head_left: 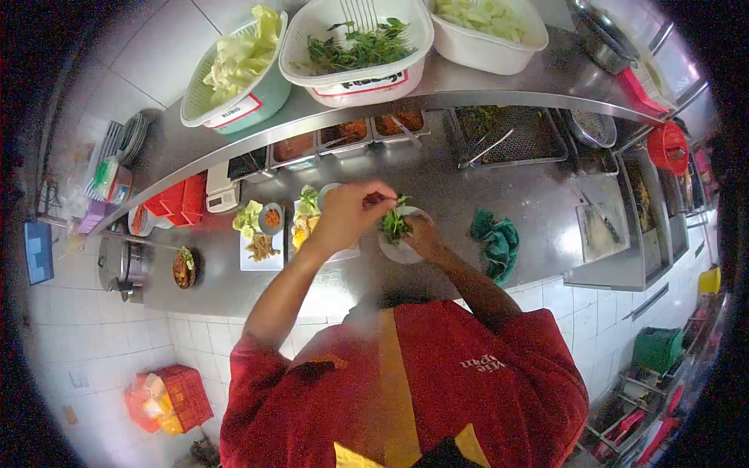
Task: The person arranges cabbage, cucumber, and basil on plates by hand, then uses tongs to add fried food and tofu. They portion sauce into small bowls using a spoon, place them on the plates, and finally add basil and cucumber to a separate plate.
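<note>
Both my hands are over a round white plate (399, 253) on the steel counter. My right hand (425, 239) is closed around a small bunch of leafy green herbs (395, 225). Just above, my left hand (353, 212) is closed too, its thumb and fingers pinched at the top of the herbs. Left of the plate is a white plate of food, partly covered by my left forearm. Beside it, a white square plate (261, 264) carries cabbage, cucumber, browned food and a small cup of red sambal (271, 219).
A green cloth (496, 243) lies to the right, with a knife (602, 221) on a white board farther along. Overhead, a shelf (499, 92) bears baskets of cabbage, green leaves (363, 48) and cucumber. Trays of red sauces (343, 134) line the back; a kitchen scale (223, 193) stands left.
</note>
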`<move>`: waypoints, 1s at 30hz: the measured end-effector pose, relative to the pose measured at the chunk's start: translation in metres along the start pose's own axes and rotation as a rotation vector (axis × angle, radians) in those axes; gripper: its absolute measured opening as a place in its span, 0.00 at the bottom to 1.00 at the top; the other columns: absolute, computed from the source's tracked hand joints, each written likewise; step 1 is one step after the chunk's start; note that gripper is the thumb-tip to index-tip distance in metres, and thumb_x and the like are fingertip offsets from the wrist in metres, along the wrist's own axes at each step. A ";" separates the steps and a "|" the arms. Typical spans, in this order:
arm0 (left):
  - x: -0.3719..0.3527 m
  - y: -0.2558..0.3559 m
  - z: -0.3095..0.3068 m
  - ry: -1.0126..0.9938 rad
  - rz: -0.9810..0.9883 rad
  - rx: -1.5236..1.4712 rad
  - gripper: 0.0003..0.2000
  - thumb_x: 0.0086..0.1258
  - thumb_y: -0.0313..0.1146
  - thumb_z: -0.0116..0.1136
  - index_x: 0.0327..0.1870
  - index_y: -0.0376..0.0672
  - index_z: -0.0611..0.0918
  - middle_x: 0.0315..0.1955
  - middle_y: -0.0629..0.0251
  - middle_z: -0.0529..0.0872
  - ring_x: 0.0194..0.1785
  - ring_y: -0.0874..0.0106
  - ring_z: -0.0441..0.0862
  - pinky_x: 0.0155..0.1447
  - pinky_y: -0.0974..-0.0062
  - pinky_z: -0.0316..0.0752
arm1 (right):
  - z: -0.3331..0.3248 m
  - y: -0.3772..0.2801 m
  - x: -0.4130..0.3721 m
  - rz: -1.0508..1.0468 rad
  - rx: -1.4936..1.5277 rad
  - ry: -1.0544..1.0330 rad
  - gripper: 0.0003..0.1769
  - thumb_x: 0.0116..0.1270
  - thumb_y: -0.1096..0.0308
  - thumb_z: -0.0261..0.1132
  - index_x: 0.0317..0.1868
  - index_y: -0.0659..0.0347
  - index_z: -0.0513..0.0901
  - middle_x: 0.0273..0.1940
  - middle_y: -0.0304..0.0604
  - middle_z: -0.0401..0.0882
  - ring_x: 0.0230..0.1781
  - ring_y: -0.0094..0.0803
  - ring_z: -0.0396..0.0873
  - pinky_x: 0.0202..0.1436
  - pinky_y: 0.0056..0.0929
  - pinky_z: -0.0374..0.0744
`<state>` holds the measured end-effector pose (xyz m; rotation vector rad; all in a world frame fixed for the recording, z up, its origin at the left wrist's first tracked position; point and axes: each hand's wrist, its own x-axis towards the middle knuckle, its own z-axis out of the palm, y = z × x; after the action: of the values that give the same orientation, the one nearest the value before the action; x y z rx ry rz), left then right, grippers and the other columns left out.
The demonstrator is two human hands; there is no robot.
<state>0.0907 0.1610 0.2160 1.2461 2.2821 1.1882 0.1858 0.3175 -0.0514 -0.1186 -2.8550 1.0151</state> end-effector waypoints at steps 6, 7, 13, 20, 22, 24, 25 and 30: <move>0.022 0.087 -0.078 0.400 0.131 -0.163 0.06 0.64 0.29 0.60 0.38 0.37 0.83 0.31 0.63 0.85 0.33 0.81 0.79 0.39 0.82 0.74 | -0.035 -0.009 0.004 0.176 0.086 0.016 0.13 0.61 0.69 0.59 0.46 0.64 0.77 0.43 0.57 0.77 0.46 0.53 0.76 0.49 0.48 0.75; 0.035 0.099 -0.090 0.508 0.171 -0.069 0.06 0.64 0.28 0.60 0.38 0.38 0.83 0.30 0.62 0.85 0.32 0.79 0.80 0.38 0.82 0.74 | -0.038 -0.012 0.003 0.173 0.085 0.017 0.13 0.61 0.69 0.59 0.46 0.64 0.77 0.43 0.57 0.77 0.46 0.53 0.76 0.49 0.48 0.75; 0.119 0.070 -0.135 0.717 0.156 0.506 0.10 0.67 0.39 0.57 0.41 0.45 0.84 0.35 0.57 0.86 0.37 0.66 0.85 0.41 0.71 0.77 | -0.073 -0.062 0.012 0.024 0.149 -0.175 0.19 0.66 0.57 0.55 0.50 0.64 0.75 0.46 0.59 0.77 0.49 0.53 0.76 0.51 0.47 0.75; 0.109 0.083 -0.137 0.730 0.359 0.484 0.12 0.66 0.39 0.57 0.43 0.42 0.84 0.38 0.49 0.84 0.43 0.56 0.83 0.47 0.66 0.75 | -0.102 -0.054 0.011 -0.068 0.144 -0.184 0.27 0.65 0.51 0.59 0.58 0.61 0.72 0.48 0.55 0.78 0.50 0.47 0.76 0.56 0.42 0.73; 0.083 0.103 -0.132 0.751 0.368 0.351 0.12 0.65 0.36 0.59 0.43 0.37 0.83 0.40 0.49 0.84 0.45 0.57 0.82 0.50 0.69 0.73 | -0.179 -0.082 0.009 -0.121 0.374 -0.453 0.30 0.64 0.51 0.62 0.60 0.61 0.71 0.48 0.50 0.79 0.49 0.38 0.77 0.55 0.36 0.74; 0.048 0.121 -0.126 0.716 0.459 0.258 0.11 0.64 0.31 0.59 0.44 0.37 0.81 0.40 0.55 0.84 0.46 0.65 0.80 0.52 0.70 0.71 | -0.266 -0.113 0.008 -0.227 0.502 -0.545 0.31 0.62 0.52 0.65 0.61 0.61 0.71 0.47 0.45 0.80 0.48 0.31 0.77 0.53 0.32 0.75; 0.030 0.117 -0.121 0.711 0.455 0.245 0.11 0.63 0.31 0.59 0.44 0.36 0.81 0.41 0.57 0.84 0.47 0.66 0.80 0.53 0.71 0.71 | -0.312 -0.132 0.009 -0.316 0.558 -0.532 0.31 0.61 0.53 0.66 0.60 0.62 0.72 0.46 0.43 0.80 0.47 0.29 0.78 0.52 0.31 0.76; -0.035 0.087 -0.089 0.261 0.416 -0.105 0.15 0.64 0.41 0.60 0.45 0.39 0.82 0.41 0.57 0.84 0.46 0.63 0.81 0.52 0.70 0.72 | -0.450 -0.163 0.060 -0.231 0.185 0.206 0.25 0.63 0.54 0.64 0.53 0.65 0.75 0.43 0.44 0.81 0.44 0.30 0.78 0.50 0.30 0.76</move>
<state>0.1089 0.1114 0.3337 1.6640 2.1537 1.6773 0.1779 0.4789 0.4027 0.1134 -2.5070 1.1373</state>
